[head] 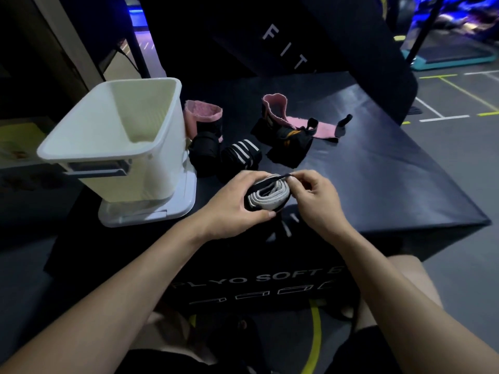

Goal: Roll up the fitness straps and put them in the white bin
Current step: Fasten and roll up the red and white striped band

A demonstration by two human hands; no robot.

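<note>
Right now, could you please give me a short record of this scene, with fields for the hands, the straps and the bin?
left hand: grips the rolled grey-and-black strap
right hand: pinches the strap's black loose end
rolled straps on box: black roll, striped roll, pink roll
unrolled: pink-and-black strap
white bin: open, left of the straps; no strap visible inside
surface: black plyo box

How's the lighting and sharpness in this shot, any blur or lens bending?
Head view: dim overall, with blue glow at the top edge; the white plastic bin is the brightest thing. Both hands and the grey-and-black rolled strap look fairly sharp; the far background upper right is smeared. Wide-angle bending shows in the curved floor lines and the black padded box edges.
</note>
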